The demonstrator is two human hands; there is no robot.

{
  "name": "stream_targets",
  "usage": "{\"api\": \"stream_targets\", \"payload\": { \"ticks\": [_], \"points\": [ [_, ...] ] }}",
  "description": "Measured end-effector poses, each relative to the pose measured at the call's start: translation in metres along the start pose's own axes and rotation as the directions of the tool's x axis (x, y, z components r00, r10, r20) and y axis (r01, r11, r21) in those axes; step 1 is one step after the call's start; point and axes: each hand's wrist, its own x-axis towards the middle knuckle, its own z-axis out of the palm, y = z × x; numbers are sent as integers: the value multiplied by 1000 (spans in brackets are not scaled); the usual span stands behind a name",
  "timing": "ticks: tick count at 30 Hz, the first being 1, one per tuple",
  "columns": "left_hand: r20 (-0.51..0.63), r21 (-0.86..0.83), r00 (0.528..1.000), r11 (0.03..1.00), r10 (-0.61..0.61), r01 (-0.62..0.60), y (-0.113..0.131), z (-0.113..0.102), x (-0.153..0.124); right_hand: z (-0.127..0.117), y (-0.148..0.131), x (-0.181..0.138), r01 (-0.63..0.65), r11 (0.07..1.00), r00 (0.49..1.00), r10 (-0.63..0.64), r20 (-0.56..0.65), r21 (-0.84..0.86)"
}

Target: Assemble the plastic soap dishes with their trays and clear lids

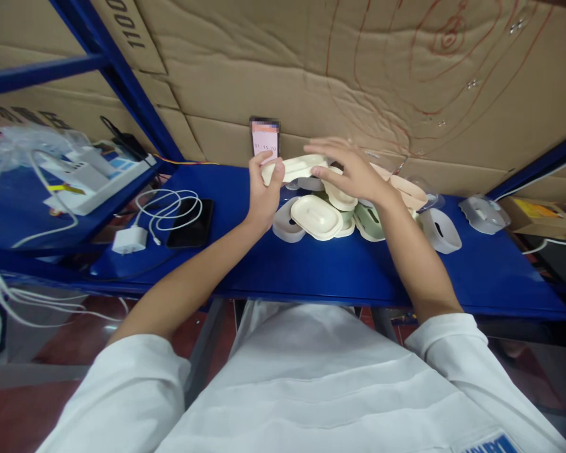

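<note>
While both bare arms reach over the blue table [311,277], the left hand [263,200] has a long cream piece [296,168] in its grip. The thumb is on the near side, and the fingers go around the left end. The cream piece is up in the air, above the left part of a pile and in front of a phone [265,141]. The phone stands up by the cardboard wall [245,63] and shows the numbers 01:15.02.

The right hand [356,168] is at the other end of the cream piece. Its fingers are stretched out and a bit blurry, with the thumb lower down. I cannot tell if it is pinching the piece or just close to it.

Under the hands, the pile has a cream lid [317,217] on top at the front. A gray ring-shaped piece [287,225] peeks out on its left, and a green piece [370,221] sits on its right. A peach piece [410,192] is farther back, past the right arm. A pale gray piece [441,231] with a dark slot lies to the right, and a see-through piece [483,214] lies farther over.

On the left side of the table, a white plug [129,240] is next to a flat black device [193,231]. A loopy white cord lies partly on that device.
</note>
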Motion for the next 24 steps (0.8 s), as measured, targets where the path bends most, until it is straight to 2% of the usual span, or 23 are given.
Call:
{"api": "stream_targets", "payload": {
  "ticks": [3,7,12,16,21,24],
  "points": [
    [106,-4,994,1000,12,-11,5,1,0,-8,-13,-1,-14,996,997,8,73,85],
    [141,20,990,1000,-15,13,0,2,2,-23,-12,-2,-20,999,999,19,-44,-30],
    [73,73,991,992,-112,107,-15,3,-1,-46,28,-13,-205,948,968,158,-197,-243],
    [66,92,985,984,-157,151,-22,2,-4,-66,68,-33,-334,910,935,285,-212,-248],
    [64,111,983,980,-174,166,-20,7,-8,-89,99,-55,-482,865,867,448,-217,-141],
    [69,112,982,980,-175,166,-17,9,-10,-102,110,-69,-603,796,778,573,-257,-49]
  ]
}}
